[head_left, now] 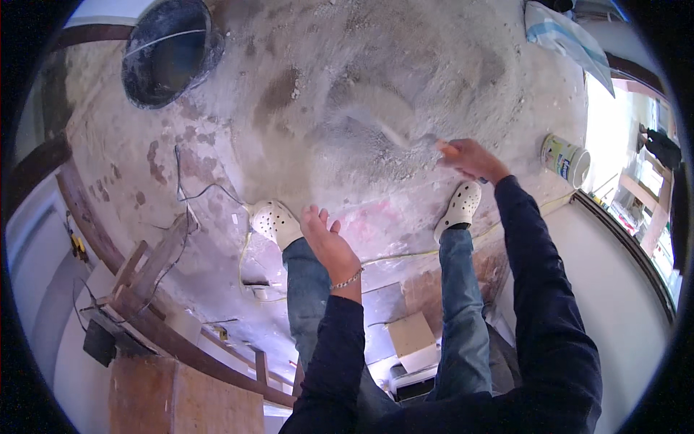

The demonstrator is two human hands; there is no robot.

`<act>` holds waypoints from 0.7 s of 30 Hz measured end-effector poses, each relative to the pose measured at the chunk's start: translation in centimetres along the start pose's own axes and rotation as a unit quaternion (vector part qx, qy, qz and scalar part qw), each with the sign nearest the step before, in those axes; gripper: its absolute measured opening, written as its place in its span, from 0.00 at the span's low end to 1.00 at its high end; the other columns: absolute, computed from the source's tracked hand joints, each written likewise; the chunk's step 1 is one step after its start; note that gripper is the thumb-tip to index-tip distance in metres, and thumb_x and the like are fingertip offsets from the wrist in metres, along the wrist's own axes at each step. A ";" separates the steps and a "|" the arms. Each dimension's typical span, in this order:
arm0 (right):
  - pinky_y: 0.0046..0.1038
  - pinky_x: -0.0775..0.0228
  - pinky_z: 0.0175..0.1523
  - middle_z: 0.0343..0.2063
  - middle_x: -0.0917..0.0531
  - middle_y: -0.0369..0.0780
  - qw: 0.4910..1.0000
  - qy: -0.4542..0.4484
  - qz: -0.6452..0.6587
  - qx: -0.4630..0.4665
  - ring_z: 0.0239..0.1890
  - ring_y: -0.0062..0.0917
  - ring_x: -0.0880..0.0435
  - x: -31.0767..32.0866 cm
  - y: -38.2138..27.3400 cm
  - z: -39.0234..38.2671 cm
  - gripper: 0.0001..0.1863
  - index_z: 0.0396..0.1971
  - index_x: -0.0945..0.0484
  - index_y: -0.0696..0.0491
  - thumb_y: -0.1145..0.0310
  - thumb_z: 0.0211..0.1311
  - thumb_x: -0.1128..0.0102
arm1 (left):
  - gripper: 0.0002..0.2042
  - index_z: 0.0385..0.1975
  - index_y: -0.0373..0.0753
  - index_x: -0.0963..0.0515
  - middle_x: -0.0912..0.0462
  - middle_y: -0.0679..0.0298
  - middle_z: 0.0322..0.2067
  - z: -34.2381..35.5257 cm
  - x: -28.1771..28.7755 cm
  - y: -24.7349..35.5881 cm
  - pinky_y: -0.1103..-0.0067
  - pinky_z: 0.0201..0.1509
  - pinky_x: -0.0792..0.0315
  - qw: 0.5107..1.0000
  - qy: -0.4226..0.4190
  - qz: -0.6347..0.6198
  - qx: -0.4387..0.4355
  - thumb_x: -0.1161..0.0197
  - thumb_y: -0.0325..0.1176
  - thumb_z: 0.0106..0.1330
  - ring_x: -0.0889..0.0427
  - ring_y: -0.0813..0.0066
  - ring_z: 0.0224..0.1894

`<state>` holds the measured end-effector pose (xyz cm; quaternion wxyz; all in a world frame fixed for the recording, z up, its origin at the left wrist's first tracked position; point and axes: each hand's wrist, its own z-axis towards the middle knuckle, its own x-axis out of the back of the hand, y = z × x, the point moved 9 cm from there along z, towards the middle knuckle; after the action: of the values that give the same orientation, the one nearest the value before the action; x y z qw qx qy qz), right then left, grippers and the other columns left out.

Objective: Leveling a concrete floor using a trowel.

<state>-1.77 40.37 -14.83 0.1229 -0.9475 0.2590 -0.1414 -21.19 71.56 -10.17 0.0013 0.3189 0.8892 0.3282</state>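
Note:
My right hand (477, 160) is closed around the orange handle (449, 150) of what looks like a trowel, low over the floor in front of my right foot. Its grey blade is smeared by motion and partly lost in the grey-beige powder (361, 155) spread there. A pale blurred arc of powder shows just left of the tool. My left hand (329, 242) hangs in the air beside my left shoe (275, 223), fingers apart and palm partly turned up, with nothing in it. A bracelet circles that wrist.
A large black bucket (212, 50) stands at the far left. At the right are a small tub (558, 154) lying on its side and a white-and-blue sack (571, 40). A pale cable (390, 257) runs behind my feet. Wooden boards (134, 304) and a box (412, 334) stand nearer.

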 end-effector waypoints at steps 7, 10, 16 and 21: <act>0.20 0.49 0.12 0.12 0.35 0.28 0.931 0.001 0.364 0.008 0.09 0.12 0.39 0.0 0.8 -3.9 0.13 0.28 0.31 0.51 0.62 0.57 0.35 | 0.31 0.66 0.39 0.44 0.34 0.56 0.61 0.1 0.3 -1.0 0.70 0.56 0.37 1.000 0.008 0.000 0.008 0.57 0.53 0.69 0.33 0.65 0.59; 0.22 0.38 0.16 0.12 0.34 0.31 0.976 0.008 0.217 -0.008 0.13 0.17 0.30 -3.9 3.6 -3.3 0.12 0.27 0.28 0.52 0.63 0.56 0.34 | 0.31 0.65 0.38 0.44 0.35 0.56 0.61 -0.1 -0.4 -0.8 0.70 0.56 0.37 1.000 -0.005 0.004 0.003 0.57 0.53 0.68 0.33 0.64 0.60; 0.37 0.27 0.29 0.26 0.19 0.41 0.951 -0.050 -0.223 0.210 0.28 0.34 0.17 -13.3 10.7 1.6 0.13 0.40 0.23 0.50 0.61 0.56 0.38 | 0.30 0.64 0.36 0.42 0.36 0.54 0.63 -1.0 -2.3 -2.2 0.71 0.56 0.35 0.999 -0.016 0.041 0.010 0.60 0.53 0.71 0.34 0.61 0.62; 0.43 0.27 0.48 0.39 0.17 0.46 0.884 -0.082 -0.439 0.141 0.43 0.41 0.18 -4.5 13.3 6.3 0.33 0.38 0.17 0.49 0.34 0.58 0.57 | 0.29 0.64 0.37 0.42 0.34 0.58 0.60 -1.6 -3.5 -3.5 0.71 0.54 0.35 0.999 -0.028 0.036 0.006 0.56 0.52 0.70 0.31 0.66 0.57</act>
<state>-9.49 32.62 -25.65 0.2014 -0.9453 -0.2169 -0.1374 -20.76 66.61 -11.71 0.0127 0.3598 0.8788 0.3132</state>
